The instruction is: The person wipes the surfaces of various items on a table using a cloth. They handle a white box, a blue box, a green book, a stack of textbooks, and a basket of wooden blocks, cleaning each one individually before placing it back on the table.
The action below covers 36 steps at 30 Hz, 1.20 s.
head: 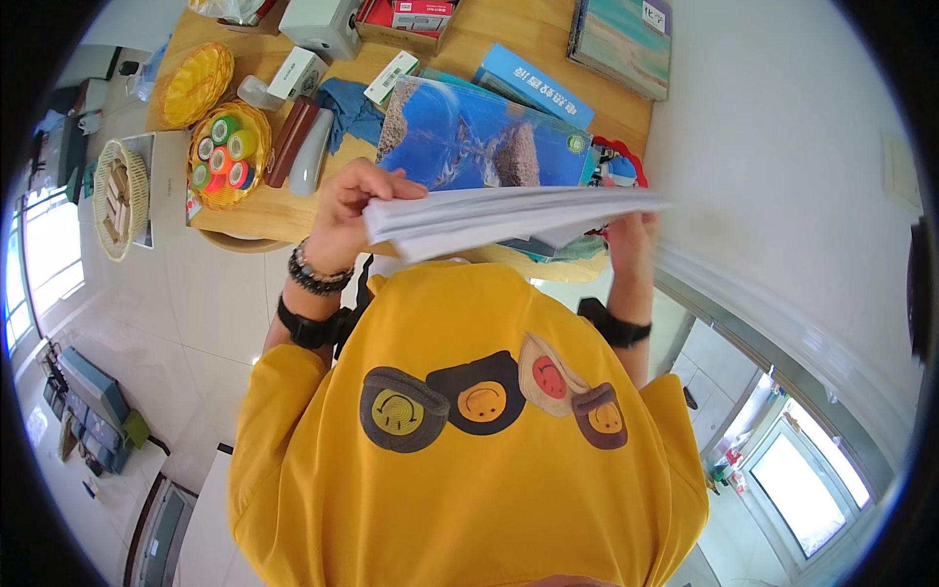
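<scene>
Between my two hands a stack of white paper sheets (506, 213) is held up, its edges turned towards the head camera and its right end blurred. My left hand (356, 202) grips the left end, fingers over the top edge. At the right end my right hand (631, 227) holds the sheets; its fingers are partly hidden behind them. Just beyond the paper, a blue picture-covered folder or book (440, 132) lies on the wooden table (513, 26), its lower part hidden by the stack. One lower sheet sags away from the rest.
Left on the table are a yellow basket of tape rolls (253, 158), an empty yellow basket (196, 82), a brown case (293, 143), a grey case (311, 150) and a blue cloth (352, 114). Behind are a blue box (535, 84), books (623, 44) and a cardboard box (400, 37). A wall bounds the right.
</scene>
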Available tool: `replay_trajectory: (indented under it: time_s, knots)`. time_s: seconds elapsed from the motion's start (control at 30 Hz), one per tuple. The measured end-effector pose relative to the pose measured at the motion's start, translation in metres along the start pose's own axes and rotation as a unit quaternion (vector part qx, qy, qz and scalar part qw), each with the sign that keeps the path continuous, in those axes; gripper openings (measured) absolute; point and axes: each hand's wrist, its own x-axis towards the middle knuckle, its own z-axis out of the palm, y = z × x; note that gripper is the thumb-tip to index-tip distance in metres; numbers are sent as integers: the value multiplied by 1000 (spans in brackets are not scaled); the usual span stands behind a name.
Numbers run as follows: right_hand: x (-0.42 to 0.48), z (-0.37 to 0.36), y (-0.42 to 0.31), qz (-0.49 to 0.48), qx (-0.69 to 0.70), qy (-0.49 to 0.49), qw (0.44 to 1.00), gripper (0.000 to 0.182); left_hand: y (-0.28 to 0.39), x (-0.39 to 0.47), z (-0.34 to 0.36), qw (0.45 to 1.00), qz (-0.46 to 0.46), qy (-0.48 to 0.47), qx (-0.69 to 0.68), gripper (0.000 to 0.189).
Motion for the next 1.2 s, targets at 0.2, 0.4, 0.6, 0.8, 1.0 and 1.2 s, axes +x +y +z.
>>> replay_trajectory:
  time_s: [0.2, 0.4, 0.6, 0.8, 1.0, 1.2]
  knots:
    - [-17, 28, -33, -158, -140, -85, 974, 22, -10, 22, -24, 989, 110, 11, 94, 22]
    - [-12, 32, -21, -144, -110, -94, 979, 64, -15, 30, -21, 990, 46, 37, 126, 31]
    - [-6, 26, -19, -156, -238, -132, 950, 40, -14, 34, -16, 994, 35, 63, 82, 30]
    - [-1, 26, -31, -151, -207, -190, 948, 20, -15, 32, -15, 982, 73, 58, 164, 13]
    - [-7, 26, -6, -86, -170, -70, 979, 19, -24, 35, -18, 988, 11, 72, 133, 18]
    - [-24, 56, -62, -291, -417, -68, 858, 26, -20, 16, -13, 984, -59, 170, 5, 26]
